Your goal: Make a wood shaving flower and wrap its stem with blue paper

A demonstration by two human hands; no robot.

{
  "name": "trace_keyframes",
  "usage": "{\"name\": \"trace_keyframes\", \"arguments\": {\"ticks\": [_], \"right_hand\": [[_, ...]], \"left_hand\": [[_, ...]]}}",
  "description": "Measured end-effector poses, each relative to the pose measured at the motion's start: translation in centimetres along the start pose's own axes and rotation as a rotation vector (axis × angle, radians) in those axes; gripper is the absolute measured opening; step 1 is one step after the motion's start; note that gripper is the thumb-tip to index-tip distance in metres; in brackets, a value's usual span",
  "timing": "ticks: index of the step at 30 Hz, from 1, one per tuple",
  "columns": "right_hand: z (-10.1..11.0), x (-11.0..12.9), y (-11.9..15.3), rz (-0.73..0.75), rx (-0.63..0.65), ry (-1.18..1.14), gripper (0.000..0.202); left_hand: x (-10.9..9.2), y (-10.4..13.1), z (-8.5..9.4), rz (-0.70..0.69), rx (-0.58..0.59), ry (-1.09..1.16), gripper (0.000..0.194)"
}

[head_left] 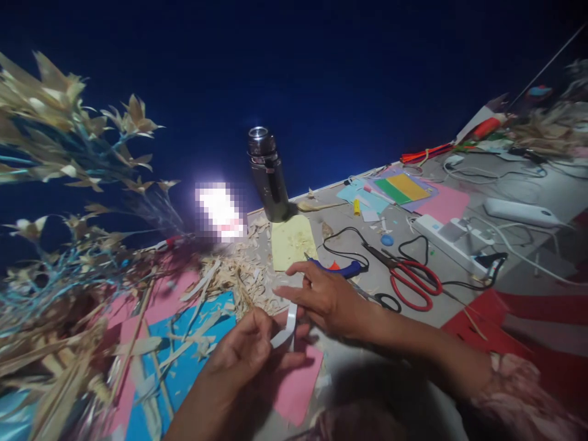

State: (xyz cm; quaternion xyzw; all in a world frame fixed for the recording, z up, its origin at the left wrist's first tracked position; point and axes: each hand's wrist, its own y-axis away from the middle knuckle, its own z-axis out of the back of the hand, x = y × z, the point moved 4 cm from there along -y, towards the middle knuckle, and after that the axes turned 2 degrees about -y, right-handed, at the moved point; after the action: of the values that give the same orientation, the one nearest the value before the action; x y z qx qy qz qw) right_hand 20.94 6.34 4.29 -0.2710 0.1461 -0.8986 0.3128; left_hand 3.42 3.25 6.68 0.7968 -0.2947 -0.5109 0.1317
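My left hand [250, 340] pinches a narrow white strip [290, 324] between thumb and fingers, and its other fingers reach out behind it. The strip curves upward toward my right hand [328, 300]. That hand's thumb and forefinger are stretched out and apart, close over the strip's upper end; whether they touch it I cannot make out. Just beyond the right hand lies a blue glue gun [344, 267] with an orange trigger, partly hidden by the fingers. A pale yellow sheet [291, 236] is under its nozzle. Below my hands is a pink sheet [301, 392].
A dark flask [271, 184] stands by the blue backdrop. Red-handled scissors [416, 285] and a white power strip [452, 242] lie at right, among cords. Dried flower stems [133, 125] rise at left above husk scraps [229, 275] and a blue sheet [193, 367].
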Motion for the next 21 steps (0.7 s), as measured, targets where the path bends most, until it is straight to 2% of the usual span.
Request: {"name": "trace_keyframes", "arguments": {"ticks": [3, 9, 12, 14, 16, 18, 19, 21], "right_hand": [[0.1, -0.2, -0.1, 0.003, -0.009, 0.009, 0.02], [0.1, -0.6, 0.5, -0.059, -0.026, -0.063, 0.021], [1.6, -1.3, 2.3, -0.113, -0.146, -0.125, 0.023], [2.8, -2.1, 4.5, -0.225, -0.159, -0.095, 0.018], [3.8, -3.2, 7.2, -0.418, -0.081, -0.012, 0.019], [4.1, -4.1, 10.0, -0.618, 0.093, 0.076, 0.014], [4.1, -4.4, 11.2, -0.693, 0.165, 0.103, 0.009], [3.8, -4.7, 13.0, -0.779, 0.271, 0.132, 0.011]], "left_hand": [[0.0, 0.1, 0.0, 0.004, -0.033, 0.007, 0.033], [0.0, 0.1, -0.3, -0.006, -0.118, 0.043, 0.034], [0.0, 0.1, 0.3, 0.026, -0.168, -0.04, 0.034], [-0.1, 0.0, 1.0, 0.007, -0.209, -0.086, 0.035], [-0.5, -0.2, 1.5, -0.051, -0.218, -0.104, 0.037], [-0.7, -0.5, 1.7, -0.079, -0.203, -0.111, 0.041], [-0.7, -0.7, 1.7, -0.069, -0.199, -0.115, 0.042], [-0.5, -0.9, 1.5, -0.046, -0.192, -0.123, 0.043]]}}
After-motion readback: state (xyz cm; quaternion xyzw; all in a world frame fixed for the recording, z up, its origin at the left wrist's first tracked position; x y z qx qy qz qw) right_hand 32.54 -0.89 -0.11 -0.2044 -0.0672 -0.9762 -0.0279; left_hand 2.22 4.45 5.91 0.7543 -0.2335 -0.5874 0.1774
